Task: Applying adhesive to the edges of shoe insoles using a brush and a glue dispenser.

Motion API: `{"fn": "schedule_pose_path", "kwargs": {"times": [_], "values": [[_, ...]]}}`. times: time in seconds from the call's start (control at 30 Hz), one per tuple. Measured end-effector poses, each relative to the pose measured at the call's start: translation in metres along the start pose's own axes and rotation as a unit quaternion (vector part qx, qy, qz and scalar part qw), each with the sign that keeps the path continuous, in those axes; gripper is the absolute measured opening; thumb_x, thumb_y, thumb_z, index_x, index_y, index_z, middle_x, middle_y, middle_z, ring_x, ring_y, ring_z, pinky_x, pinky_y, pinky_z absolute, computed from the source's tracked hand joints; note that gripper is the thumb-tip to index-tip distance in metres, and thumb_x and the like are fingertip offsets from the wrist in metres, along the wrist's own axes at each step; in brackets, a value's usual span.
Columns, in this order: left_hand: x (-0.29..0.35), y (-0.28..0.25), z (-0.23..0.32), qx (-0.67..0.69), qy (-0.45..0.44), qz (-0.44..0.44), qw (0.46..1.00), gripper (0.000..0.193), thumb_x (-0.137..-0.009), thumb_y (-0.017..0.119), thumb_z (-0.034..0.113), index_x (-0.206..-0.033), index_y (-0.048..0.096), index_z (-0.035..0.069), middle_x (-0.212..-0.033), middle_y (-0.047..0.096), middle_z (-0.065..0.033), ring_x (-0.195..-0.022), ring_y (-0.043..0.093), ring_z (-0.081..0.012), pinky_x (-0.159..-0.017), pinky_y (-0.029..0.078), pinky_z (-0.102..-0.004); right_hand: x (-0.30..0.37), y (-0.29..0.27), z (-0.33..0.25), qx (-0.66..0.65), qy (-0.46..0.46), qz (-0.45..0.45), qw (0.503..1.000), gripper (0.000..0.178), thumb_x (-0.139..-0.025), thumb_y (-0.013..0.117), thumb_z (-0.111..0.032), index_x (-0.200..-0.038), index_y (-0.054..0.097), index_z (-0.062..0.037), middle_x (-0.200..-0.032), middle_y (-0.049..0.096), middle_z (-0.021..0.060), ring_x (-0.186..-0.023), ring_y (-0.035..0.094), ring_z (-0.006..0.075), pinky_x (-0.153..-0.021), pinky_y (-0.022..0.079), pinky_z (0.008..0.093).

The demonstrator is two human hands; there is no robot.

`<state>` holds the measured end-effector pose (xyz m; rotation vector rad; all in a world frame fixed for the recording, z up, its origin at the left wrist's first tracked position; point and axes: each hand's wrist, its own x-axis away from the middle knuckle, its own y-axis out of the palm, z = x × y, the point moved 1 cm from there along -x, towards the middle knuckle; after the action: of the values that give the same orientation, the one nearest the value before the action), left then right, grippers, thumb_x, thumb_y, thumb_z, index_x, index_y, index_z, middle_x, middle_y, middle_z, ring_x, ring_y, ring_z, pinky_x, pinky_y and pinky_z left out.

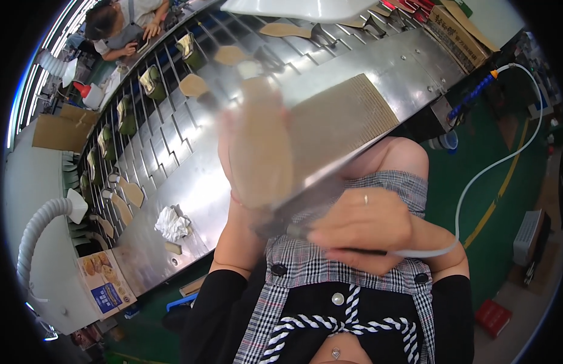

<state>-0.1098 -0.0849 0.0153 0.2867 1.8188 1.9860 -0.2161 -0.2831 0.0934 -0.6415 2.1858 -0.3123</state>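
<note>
Sole (261, 161) fills the left hand's (225, 148) blurred grip inside the bench's (202, 200) near edge, right hand (369, 218) curled round a tool (298, 230) just outside it, room showing along the bench's left.

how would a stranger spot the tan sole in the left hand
Find the long silver metal table. Near its front edge, the left hand holds a blurred, tan sole-shaped piece. Unlike the tan soles lying farther off, this one is held.

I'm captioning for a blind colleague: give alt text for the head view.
A person's left hand holds a blurred, tan, sole-shaped piece while the right hand grips a slim dark tool with a white hose, at a shiny metal workbench.
</note>
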Motion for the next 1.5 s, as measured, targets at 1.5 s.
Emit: {"fn": "schedule_pose_path", "kwargs": {"times": [1.5], "values": [[0.059, 0.057, 0.005, 0.057, -0.124, 0.052, 0.989, 0.092, -0.097, 0.035, 0.068, -0.158, 0.013, 0.003, -0.159, 0.026, -0.0241, -0.143, 0.034, -0.0401, -0.111, 0.039, -0.0501, -0.014, -0.073, 0.007, 0.09, 0.044, 0.063, 0.993, 0.022, -0.072, 0.078, -0.003, -0.093, 0.076, -0.0008, -0.086, 0.073, 0.0148, -0.075, 0.071, 0.0278, -0.066, 0.054, 0.0321]]}}
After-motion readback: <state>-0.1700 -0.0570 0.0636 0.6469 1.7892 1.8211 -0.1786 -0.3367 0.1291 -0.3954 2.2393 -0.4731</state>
